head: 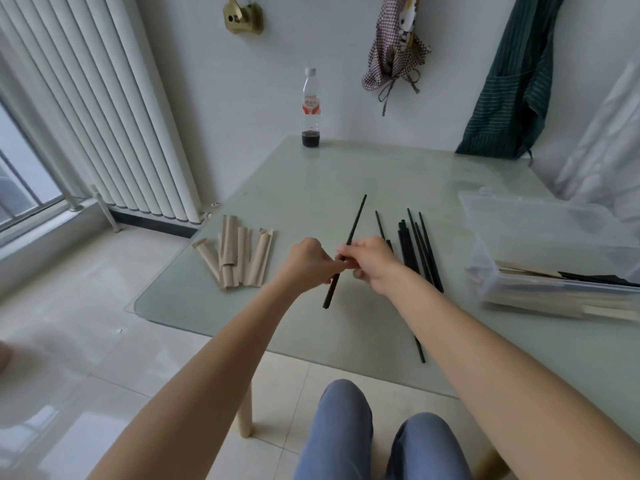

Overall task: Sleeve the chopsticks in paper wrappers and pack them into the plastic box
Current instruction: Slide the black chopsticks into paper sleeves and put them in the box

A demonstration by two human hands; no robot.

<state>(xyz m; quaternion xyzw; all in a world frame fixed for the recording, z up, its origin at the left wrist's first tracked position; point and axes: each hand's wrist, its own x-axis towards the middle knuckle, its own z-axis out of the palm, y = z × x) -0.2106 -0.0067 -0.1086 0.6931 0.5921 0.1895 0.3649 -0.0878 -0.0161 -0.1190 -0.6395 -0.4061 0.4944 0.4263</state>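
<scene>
Black chopsticks (355, 220) are held above the glass table (311, 188), slanting from lower left to upper right. My left hand (306, 263) and my right hand (372, 261) both pinch them near the middle. Whether it is one stick or a pair, I cannot tell. Several loose black chopsticks (420, 247) lie on the table just right of my right hand. Several brown paper wrappers (237, 256) lie in a heap to the left of my left hand. A clear plastic box (540, 268) stands open at the right, with sleeved chopsticks lying in it.
A plastic bottle (311, 109) with dark liquid at the bottom stands at the table's far edge. A white radiator (104, 109) lines the wall on the left. Aprons (512, 81) hang on the far wall. My knees (381, 434) are below the table's near edge.
</scene>
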